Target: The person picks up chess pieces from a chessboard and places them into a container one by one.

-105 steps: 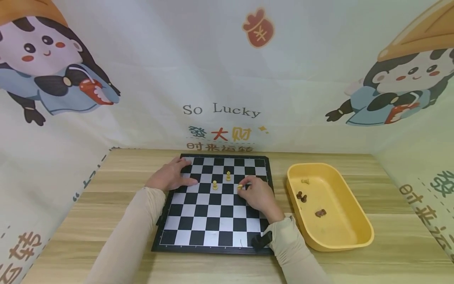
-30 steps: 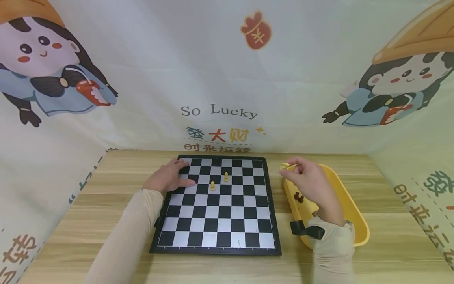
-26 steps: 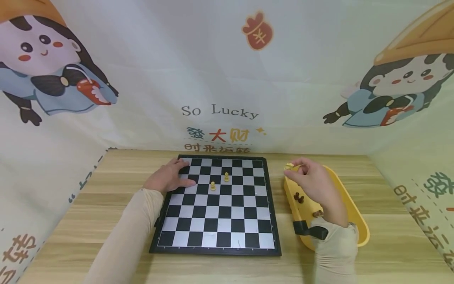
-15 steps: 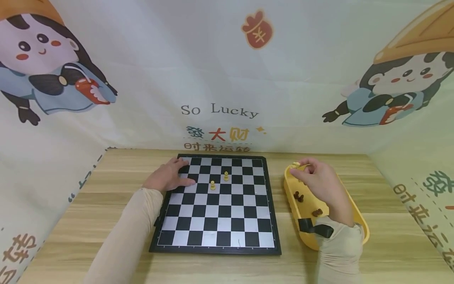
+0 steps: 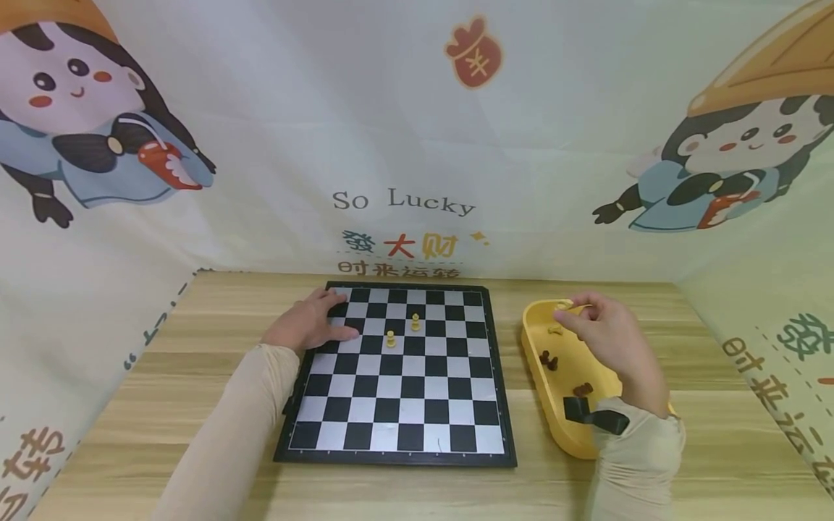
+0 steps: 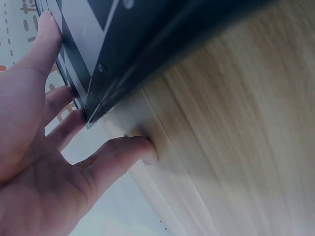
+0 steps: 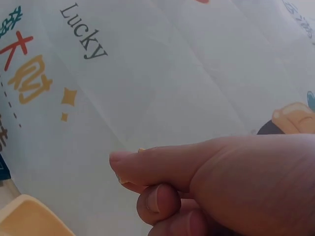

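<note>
My right hand (image 5: 609,336) pinches a small yellow chess piece (image 5: 563,305) between thumb and fingers, above the far end of the yellow tray (image 5: 570,438). In the right wrist view the thumb and fingers hide most of that piece, so its kind cannot be told. With fingers spread, my left hand (image 5: 305,323) rests on the left edge of the black-and-white chessboard (image 5: 389,438). The left wrist view shows one finger of it touching the wooden table (image 6: 211,123) beside the board. Two yellow pawns (image 5: 390,339) stand upright on the board.
Inside the tray lie another yellow piece (image 5: 555,330) and several dark brown pieces (image 5: 583,389). A printed cloth (image 5: 554,181) hangs behind the table and along both sides. A dark band (image 5: 594,414) sits at the right sleeve.
The right hand has lifted a yellow chess piece off the board and carried it rightward to above the tray. During the last second it moved farther right. The left hand stays on the board's edge.
</note>
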The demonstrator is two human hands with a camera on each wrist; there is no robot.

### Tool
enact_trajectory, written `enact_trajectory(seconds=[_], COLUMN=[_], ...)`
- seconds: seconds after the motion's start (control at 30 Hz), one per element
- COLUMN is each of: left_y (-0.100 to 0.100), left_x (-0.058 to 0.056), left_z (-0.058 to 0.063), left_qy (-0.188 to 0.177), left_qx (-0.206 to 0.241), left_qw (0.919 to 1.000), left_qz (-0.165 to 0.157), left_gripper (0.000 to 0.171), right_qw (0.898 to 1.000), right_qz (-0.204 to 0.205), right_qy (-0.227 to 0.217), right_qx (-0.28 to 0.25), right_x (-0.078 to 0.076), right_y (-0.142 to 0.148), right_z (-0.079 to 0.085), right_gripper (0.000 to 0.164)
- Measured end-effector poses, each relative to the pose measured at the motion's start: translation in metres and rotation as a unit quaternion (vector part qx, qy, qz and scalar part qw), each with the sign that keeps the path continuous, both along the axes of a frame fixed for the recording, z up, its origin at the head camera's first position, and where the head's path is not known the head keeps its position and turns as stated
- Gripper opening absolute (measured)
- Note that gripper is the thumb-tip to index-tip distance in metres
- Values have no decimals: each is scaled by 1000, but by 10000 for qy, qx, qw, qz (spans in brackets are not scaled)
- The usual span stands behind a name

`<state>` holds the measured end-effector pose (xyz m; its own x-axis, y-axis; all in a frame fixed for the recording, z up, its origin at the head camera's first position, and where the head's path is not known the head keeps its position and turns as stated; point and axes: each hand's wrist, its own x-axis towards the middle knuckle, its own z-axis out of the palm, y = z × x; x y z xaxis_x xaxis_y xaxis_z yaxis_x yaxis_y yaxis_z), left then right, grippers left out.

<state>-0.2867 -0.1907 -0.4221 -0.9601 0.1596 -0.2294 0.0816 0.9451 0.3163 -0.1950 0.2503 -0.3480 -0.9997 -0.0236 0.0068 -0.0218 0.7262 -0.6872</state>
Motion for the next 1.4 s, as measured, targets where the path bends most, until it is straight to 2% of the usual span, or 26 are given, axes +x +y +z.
enact_trajectory(seconds=[0.3, 0.53, 0.83, 1.0, 1.17, 1.4], left_y=[1, 0, 1, 1, 0, 0], left_x=[2, 0, 2, 2, 3, 2], left_z=[1, 1, 2, 2, 0, 1], left_qy=[-51, -38, -53, -65, -56, -58], left_qx=[88, 32, 33, 104, 121, 100], left_qw=[9999, 10000, 10000, 9999, 9999, 9999], left_qz=[46, 14, 21, 29, 31, 59], left_gripper=[89, 89, 88, 88, 88, 88], right_qw=[9998, 9982, 9945, 9918, 9899, 9881], right_qz=[-13, -79, 91, 40, 114, 341], right_qy=[-208, -585, -1039, -1271, -1396, -1502], right_qx=[-9, -128, -36, -161, -235, -2], right_x=[-1, -1, -5, -6, -6, -8], right_y=[16, 26, 31, 32, 33, 35], right_z=[-8, -15, -27, -32, -37, -40], right_gripper=[53, 55, 46, 41, 38, 34])
